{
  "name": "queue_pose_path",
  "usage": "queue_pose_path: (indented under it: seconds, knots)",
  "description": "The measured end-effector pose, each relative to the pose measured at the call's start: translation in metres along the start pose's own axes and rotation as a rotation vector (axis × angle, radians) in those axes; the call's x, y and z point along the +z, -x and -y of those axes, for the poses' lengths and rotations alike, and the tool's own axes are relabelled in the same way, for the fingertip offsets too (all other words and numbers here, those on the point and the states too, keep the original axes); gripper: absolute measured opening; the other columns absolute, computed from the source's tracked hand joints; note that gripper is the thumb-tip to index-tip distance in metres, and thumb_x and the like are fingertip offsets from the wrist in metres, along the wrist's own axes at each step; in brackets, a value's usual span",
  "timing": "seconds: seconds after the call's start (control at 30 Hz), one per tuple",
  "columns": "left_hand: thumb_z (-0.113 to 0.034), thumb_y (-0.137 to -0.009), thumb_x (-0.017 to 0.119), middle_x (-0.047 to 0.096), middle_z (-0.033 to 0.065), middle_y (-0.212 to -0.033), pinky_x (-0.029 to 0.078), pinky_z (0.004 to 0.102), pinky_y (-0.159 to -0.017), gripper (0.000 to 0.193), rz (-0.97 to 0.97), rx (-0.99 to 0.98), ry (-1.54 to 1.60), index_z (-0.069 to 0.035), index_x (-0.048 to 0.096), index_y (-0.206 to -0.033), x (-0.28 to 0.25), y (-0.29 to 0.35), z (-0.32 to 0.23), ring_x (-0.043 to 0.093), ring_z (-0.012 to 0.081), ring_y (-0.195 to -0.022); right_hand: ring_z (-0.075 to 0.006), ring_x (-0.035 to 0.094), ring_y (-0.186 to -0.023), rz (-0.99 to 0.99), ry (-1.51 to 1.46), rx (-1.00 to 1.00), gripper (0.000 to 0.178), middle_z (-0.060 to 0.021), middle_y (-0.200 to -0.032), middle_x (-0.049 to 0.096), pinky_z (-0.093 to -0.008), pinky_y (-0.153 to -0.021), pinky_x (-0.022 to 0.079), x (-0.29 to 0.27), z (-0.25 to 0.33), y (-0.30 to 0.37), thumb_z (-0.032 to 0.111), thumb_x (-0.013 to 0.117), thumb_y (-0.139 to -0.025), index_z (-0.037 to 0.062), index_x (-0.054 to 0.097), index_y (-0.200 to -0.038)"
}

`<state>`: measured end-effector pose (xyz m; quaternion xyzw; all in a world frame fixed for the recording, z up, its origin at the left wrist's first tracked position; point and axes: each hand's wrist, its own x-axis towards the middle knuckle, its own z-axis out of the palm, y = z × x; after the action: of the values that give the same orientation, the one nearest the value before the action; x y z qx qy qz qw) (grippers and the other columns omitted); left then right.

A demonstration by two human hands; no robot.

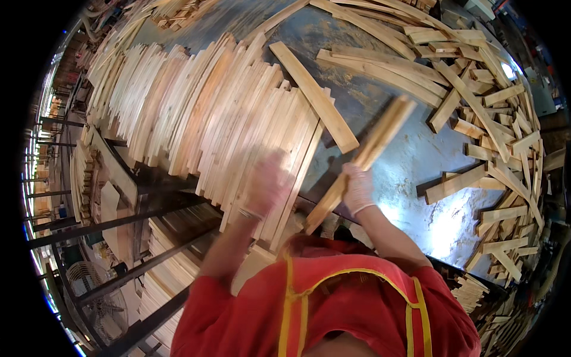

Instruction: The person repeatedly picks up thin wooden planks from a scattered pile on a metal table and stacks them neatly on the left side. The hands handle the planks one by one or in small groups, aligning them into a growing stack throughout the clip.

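In my right hand (pixel 359 189), which wears a pale glove, is a wooden strip (pixel 380 137) held slantwise over the metal table. The strip is blurred at its far end, and I cannot tell whether it is one piece or two pressed together. My left hand (pixel 269 183) is smeared by motion above the near right part of a long row of pale wooden strips (pixel 220 113). Its fingers do not show clearly. Between the row and the held strip, a single wide board (pixel 315 98) rests at an angle, its far end near the row.
The metal tabletop (pixel 398 172) shines on the right. A heap of short offcuts (pixel 505 131) lines its right side, with longer boards (pixel 386 68) at the back. Lower left are dark metal bars (pixel 143 268), stacked strips (pixel 169 256) and a fan (pixel 98 297).
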<state>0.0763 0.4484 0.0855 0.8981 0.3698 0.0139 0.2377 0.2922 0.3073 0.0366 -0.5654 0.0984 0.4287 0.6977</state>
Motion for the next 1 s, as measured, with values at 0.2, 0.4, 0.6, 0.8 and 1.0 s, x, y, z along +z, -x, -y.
queue_pose_path:
  seconds: [0.2,0.4,0.6,0.8,1.0]
  knots:
    - [-0.040,-0.084,0.082,0.069,0.0207,-0.127,0.056,0.0468,-0.098,0.077,-0.024,0.033,0.068,0.001,0.056,-0.145,0.029,0.047,-0.151,0.070,0.0395,-0.113,-0.0228,0.061,-0.101,-0.024,-0.029,-0.133,0.059,-0.0074,-0.110,0.060,-0.0387,-0.094,0.053,-0.033,0.050,0.033,0.006,0.077,-0.090,0.0050,0.048,-0.142]
    - [-0.034,-0.082,0.084,0.075,0.0188,-0.107,0.059,0.0481,-0.081,0.062,-0.277,-0.247,0.215,-0.004,0.067,-0.133,-0.011,0.076,-0.083,0.075,0.0371,-0.093,-0.0343,0.052,-0.140,0.459,0.709,-0.686,0.087,-0.0223,-0.154,0.049,-0.0445,-0.119,0.042,0.009,0.081,0.045,0.024,0.079,-0.092,0.0039,0.034,-0.163]
    - [-0.041,-0.086,0.079,0.077,0.0187,-0.098,0.059,0.0486,-0.086,0.057,-0.308,-0.584,-0.122,-0.005,0.070,-0.129,-0.017,0.123,0.051,0.076,0.0359,-0.092,-0.0408,0.046,-0.149,0.282,1.778,-0.895,0.093,-0.0236,-0.166,0.040,-0.0469,-0.123,0.040,0.080,0.093,-0.021,0.031,0.081,-0.084,0.0101,0.038,-0.164]
    - [-0.050,-0.086,0.077,0.069,0.0146,-0.128,0.051,0.0509,-0.101,0.065,-0.176,-0.452,-0.559,-0.009,0.066,-0.135,-0.052,0.102,0.044,0.063,0.0351,-0.126,-0.0367,0.067,-0.124,0.413,1.182,-0.431,0.089,-0.0226,-0.129,0.069,-0.0415,-0.103,0.055,0.040,0.086,-0.048,0.022,0.077,-0.081,0.0117,0.042,-0.162]
    - [-0.051,-0.091,0.073,0.058,0.0146,-0.144,0.038,0.0525,-0.118,0.073,-0.332,0.113,-0.227,-0.005,0.056,-0.145,0.014,0.063,-0.005,0.048,0.0351,-0.141,-0.0355,0.073,-0.116,0.327,1.314,0.080,0.082,-0.0276,-0.116,0.074,-0.0419,-0.097,0.058,-0.011,0.031,0.059,0.033,0.073,-0.092,0.0001,0.037,-0.157]
